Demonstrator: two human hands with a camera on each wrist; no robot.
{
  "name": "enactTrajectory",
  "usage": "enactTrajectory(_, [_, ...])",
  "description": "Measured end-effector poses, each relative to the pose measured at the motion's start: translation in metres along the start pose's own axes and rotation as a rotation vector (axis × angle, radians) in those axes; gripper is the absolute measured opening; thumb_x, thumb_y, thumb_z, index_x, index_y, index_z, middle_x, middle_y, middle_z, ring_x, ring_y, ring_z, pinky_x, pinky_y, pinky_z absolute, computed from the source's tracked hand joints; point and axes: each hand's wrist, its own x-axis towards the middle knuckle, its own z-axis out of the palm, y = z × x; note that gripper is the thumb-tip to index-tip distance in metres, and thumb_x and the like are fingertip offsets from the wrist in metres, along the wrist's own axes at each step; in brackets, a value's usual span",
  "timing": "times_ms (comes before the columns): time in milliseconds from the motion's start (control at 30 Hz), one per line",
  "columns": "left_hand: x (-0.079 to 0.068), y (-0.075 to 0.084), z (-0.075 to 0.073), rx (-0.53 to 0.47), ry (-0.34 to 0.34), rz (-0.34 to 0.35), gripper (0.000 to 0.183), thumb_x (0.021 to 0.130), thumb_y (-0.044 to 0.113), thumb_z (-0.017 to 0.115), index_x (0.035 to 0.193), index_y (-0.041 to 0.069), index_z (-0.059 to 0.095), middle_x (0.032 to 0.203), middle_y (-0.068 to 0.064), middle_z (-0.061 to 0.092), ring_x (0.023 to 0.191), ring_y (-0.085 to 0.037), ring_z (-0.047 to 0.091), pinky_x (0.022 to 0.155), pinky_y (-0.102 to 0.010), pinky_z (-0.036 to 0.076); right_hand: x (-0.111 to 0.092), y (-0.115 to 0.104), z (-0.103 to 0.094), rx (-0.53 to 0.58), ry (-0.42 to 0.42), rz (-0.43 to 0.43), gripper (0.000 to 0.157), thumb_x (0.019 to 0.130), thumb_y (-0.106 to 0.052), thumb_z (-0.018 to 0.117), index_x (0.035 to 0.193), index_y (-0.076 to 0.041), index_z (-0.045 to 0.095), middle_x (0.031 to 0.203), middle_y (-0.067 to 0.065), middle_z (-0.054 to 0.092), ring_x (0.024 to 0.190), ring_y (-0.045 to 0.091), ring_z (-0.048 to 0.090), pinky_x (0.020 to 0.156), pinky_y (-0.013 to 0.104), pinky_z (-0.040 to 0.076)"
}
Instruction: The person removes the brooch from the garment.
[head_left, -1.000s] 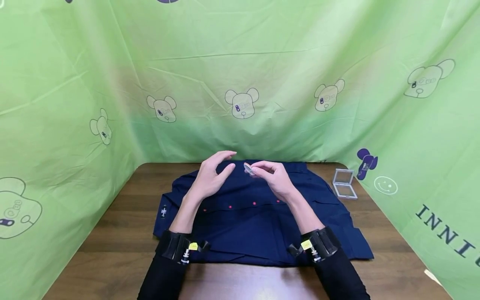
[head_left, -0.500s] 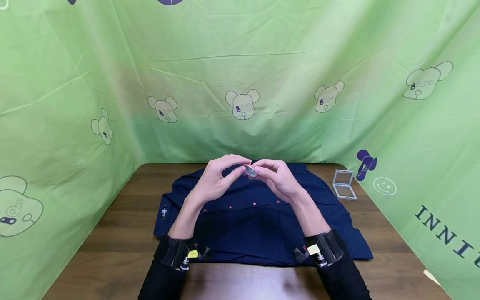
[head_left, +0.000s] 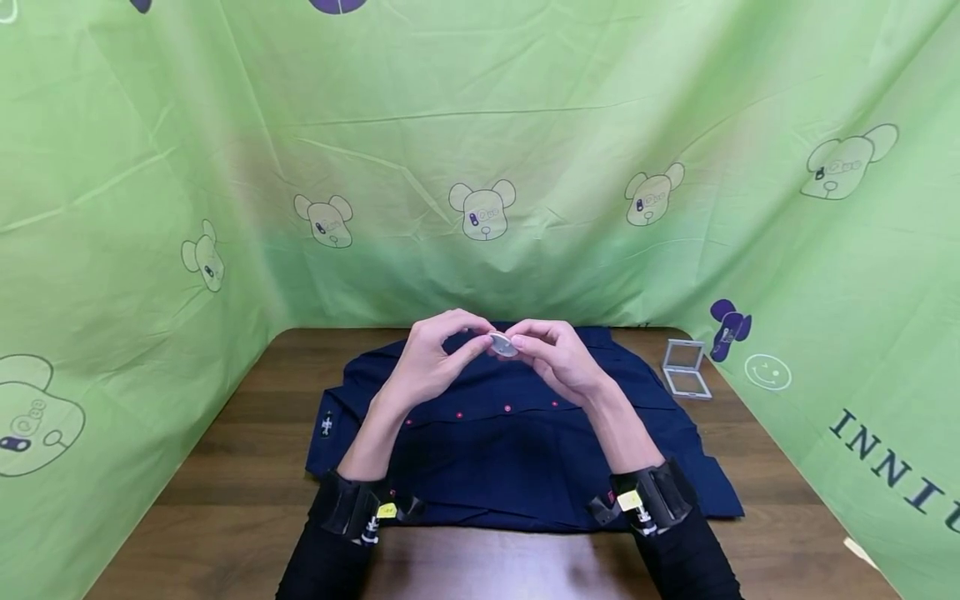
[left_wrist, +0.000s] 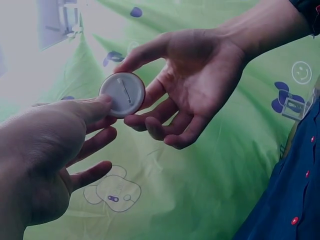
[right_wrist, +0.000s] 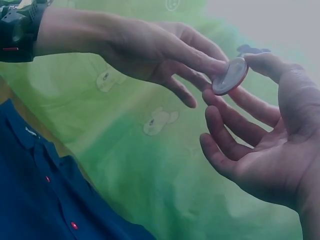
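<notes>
A round button badge (head_left: pixel 503 345) is held up over the far part of a navy shirt (head_left: pixel 495 475). Its pale back with a metal pin (left_wrist: pixel 125 92) faces the left wrist camera, and a red rim shows in the right wrist view. My left hand (head_left: pixel 431 362) pinches one edge of the badge between thumb and fingers. On the opposite edge, my right hand (head_left: pixel 564 364) pinches it too, its other fingers loosely curled below. Red buttons (head_left: pixel 507 408) run across the shirt, which lies spread on the table.
At the table's right rear, a small grey framed case (head_left: pixel 684 370) stands with its lid raised. Green printed cloth (head_left: pixel 480 283) encloses the wooden table (head_left: pixel 232 467) at the back and sides. A pale scrap (head_left: pixel 862 552) lies by the right edge.
My left hand has moved right and taken hold of the badge's free edge, which my right hand alone held before. The badge's back has turned further toward the head camera.
</notes>
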Motion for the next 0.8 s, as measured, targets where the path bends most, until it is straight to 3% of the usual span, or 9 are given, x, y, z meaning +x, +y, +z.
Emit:
enactTrajectory(200, [-0.001,0.0,0.0,-0.03,0.05,0.007,0.009,0.095,0.021,0.076,0.104,0.02,0.078,0.1,0.005,0.077,0.095,-0.007,0.071,0.086,-0.038,0.059,0.0,-0.001,0.003,-0.043,0.001,-0.025,0.021,0.104,-0.017,0.062,0.114,-0.002,0.073,0.113,0.009,0.076,0.108,0.019,0.073,0.101,0.033,0.058])
enactTrajectory(333, [0.0,0.001,-0.001,-0.053,0.113,0.002,0.008,0.094,0.021,0.077,0.102,0.019,0.078,0.096,0.004,0.078,0.089,-0.008,0.072,0.083,-0.032,0.059,0.001,-0.004,0.007,-0.107,0.026,-0.08,0.028,0.106,-0.022,0.06,0.116,0.001,0.072,0.113,0.009,0.076,0.107,0.021,0.073,0.101,0.034,0.058])
enactTrajectory(533, [0.001,0.001,-0.001,-0.1,0.187,-0.02,0.008,0.093,0.019,0.079,0.101,0.017,0.079,0.094,0.002,0.078,0.088,-0.011,0.07,0.082,-0.026,0.057,-0.003,-0.006,0.012,-0.242,0.093,-0.164,0.023,0.101,-0.007,0.065,0.12,0.004,0.07,0.11,0.002,0.078,0.099,0.02,0.076,0.096,0.033,0.06])
enactTrajectory(667, [0.001,0.003,0.002,-0.121,0.202,-0.027,0.009,0.093,0.018,0.079,0.102,0.016,0.078,0.094,0.001,0.077,0.09,-0.013,0.07,0.082,-0.027,0.057,-0.004,-0.005,0.014,-0.362,0.138,-0.191,0.028,0.094,0.001,0.071,0.121,0.006,0.069,0.109,-0.004,0.079,0.097,0.014,0.077,0.087,0.027,0.062])
enactTrajectory(800, [0.0,0.006,0.004,-0.139,0.202,-0.041,0.01,0.093,0.018,0.079,0.102,0.016,0.078,0.094,0.001,0.077,0.091,-0.013,0.07,0.083,-0.027,0.057,-0.004,-0.004,0.016,-0.386,0.169,-0.207,0.03,0.09,0.003,0.075,0.118,0.007,0.069,0.108,-0.004,0.079,0.096,0.013,0.075,0.082,0.024,0.061])
